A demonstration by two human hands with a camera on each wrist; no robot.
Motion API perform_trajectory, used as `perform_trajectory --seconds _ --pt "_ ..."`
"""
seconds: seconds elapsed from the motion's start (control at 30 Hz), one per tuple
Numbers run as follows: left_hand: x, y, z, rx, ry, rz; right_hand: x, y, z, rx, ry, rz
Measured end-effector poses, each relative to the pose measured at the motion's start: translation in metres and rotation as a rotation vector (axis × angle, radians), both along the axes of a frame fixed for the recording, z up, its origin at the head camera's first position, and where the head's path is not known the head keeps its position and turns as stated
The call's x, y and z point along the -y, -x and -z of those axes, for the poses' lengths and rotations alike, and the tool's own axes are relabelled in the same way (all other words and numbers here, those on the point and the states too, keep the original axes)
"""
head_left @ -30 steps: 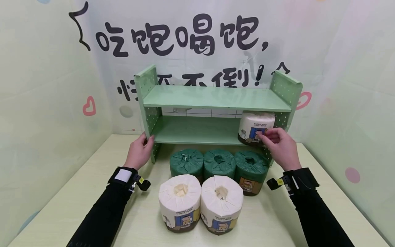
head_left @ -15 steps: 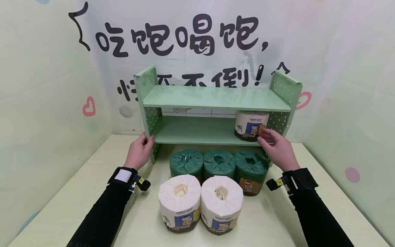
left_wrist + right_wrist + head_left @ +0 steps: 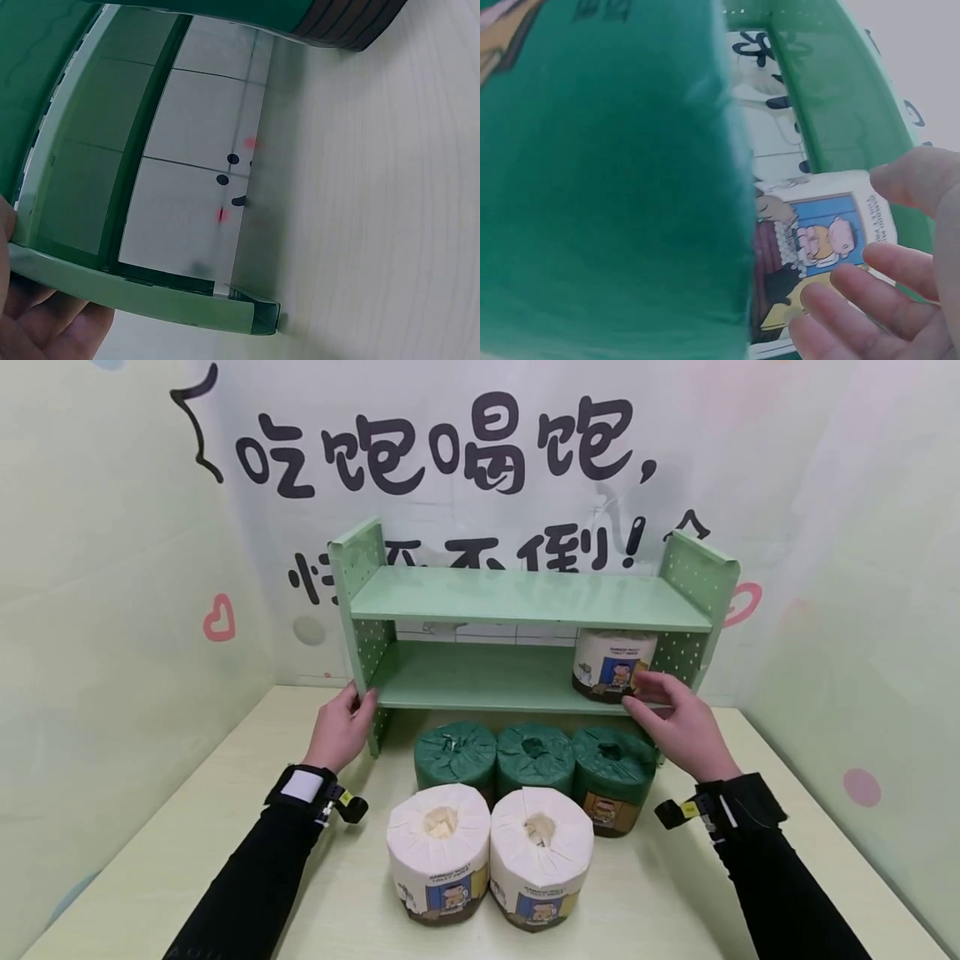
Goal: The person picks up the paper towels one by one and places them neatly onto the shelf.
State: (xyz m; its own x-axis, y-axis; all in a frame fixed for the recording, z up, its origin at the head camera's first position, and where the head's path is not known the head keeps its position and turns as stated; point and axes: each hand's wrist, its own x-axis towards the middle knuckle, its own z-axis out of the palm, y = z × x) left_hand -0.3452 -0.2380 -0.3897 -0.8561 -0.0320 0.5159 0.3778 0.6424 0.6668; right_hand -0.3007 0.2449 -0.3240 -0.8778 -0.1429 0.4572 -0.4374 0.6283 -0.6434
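A white-wrapped toilet paper roll [image 3: 609,662] stands upright on the lower board of the light green two-tier rack [image 3: 480,677], near its right end. My right hand [image 3: 688,728] is just in front of it, with loosely extended fingers. In the right wrist view the fingers [image 3: 870,300] are spread beside the roll's printed face [image 3: 821,232]; whether a fingertip touches it I cannot tell. With thumb in front and fingers behind, my left hand [image 3: 341,727] grips the rack's left side panel, as the left wrist view shows around the panel's edge [image 3: 135,292].
Green-wrapped rolls [image 3: 536,758] stand in a row on the table before the rack. Two white-wrapped rolls [image 3: 438,860] stand nearer, in front of them. A green roll [image 3: 607,195] blocks much of the right wrist view. A printed wall cloth [image 3: 487,443] hangs behind.
The white roll has moved left and back from the board's front edge, and now stands upright. My right hand has let go of it and shifted slightly right. The left hand stays put.
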Motion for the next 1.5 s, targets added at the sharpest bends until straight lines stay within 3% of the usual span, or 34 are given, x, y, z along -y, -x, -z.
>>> perform_trajectory --seconds 0.3,0.47,0.63,0.97,1.5 --pt "-0.007 0.004 -0.003 -0.024 -0.004 0.006 0.003 -0.030 -0.018 0.009 0.063 -0.092" --pt "-0.009 0.007 -0.001 -0.030 -0.002 0.014 0.013 -0.053 -0.019 0.032 0.121 -0.264" --pt "-0.010 0.007 -0.002 -0.035 0.003 0.017 0.026 -0.075 -0.012 0.067 0.087 -0.403" --pt "-0.006 0.007 -0.003 -0.022 -0.003 0.003 0.037 -0.100 0.006 0.095 0.040 -0.490" --pt "0.001 0.000 -0.001 -0.003 0.002 -0.009 0.053 -0.123 0.052 0.162 0.044 -0.488"
